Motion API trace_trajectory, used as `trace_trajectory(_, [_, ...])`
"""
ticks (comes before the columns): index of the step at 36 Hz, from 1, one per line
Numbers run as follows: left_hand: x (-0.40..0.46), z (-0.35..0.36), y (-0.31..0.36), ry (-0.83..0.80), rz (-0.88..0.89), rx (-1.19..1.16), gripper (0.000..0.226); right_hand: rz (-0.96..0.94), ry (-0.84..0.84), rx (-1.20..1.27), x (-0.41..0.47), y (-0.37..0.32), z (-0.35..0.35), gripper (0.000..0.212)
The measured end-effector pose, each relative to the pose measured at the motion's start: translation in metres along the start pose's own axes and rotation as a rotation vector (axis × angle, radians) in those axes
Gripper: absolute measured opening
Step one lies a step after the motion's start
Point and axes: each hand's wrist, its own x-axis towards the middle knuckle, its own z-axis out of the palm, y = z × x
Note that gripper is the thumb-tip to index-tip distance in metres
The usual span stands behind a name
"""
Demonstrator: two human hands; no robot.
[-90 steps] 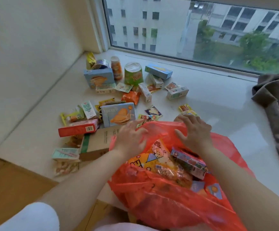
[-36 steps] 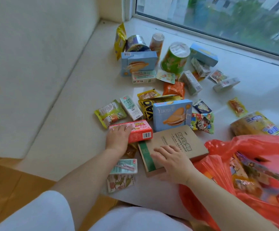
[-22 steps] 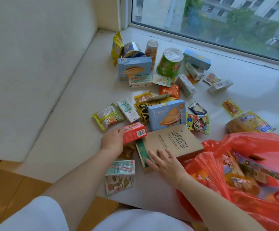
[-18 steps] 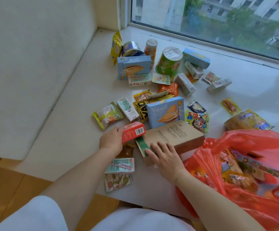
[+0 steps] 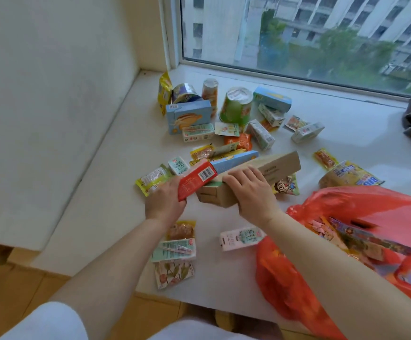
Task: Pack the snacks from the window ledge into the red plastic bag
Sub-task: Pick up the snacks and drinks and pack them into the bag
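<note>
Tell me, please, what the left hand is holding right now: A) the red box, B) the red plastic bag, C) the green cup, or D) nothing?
A: the left hand has its fingers curled round the red box, lifted beside the brown carton that the right hand grips.

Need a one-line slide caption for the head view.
Left hand grips red carton, right hand lifts brown cardboard box beside red plastic bag.

Surface: white window ledge (image 5: 346, 133).
On it: green cup (image 5: 235, 106), milk carton (image 5: 241, 239), red plastic bag (image 5: 371, 212), scattered snack packets.
</note>
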Motion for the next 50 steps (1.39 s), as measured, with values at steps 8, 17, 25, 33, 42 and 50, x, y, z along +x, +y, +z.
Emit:
trace_trajectory(8, [-0.011, -0.020, 0.072, 0.166, 0.219, -0.038, 0.054, -0.028, 0.208, 0.093, -0.041, 0.024, -0.043, 0.065])
trace_trajectory(17, [-0.049, -0.023, 0.174, 0.275, 0.378, -0.189, 0.053, 0.145, 0.419, 0.146, -0.168, 0.076, -0.102, 0.053])
trace_trajectory(25, [-0.087, -0.003, 0.257, 0.207, 0.463, -0.272, 0.050, 0.397, 0.531, 0.448, -0.273, 0.114, -0.119, 0.082])
trace_trajectory(33, [-0.126, 0.012, 0.305, 0.302, 0.499, -0.369, 0.039, 0.696, 0.848, 0.751, -0.328, 0.134, -0.137, 0.072])
trace_trajectory(42, [-0.126, 0.039, 0.322, 0.150, 0.724, -0.378, 0.042, 0.825, 0.769, 0.622, -0.373, 0.175, -0.136, 0.077])
trace_trajectory(50, [-0.110, 0.087, 0.299, -0.117, 0.723, -0.036, 0.053, 0.898, 0.677, 0.606, -0.375, 0.202, -0.119, 0.067])
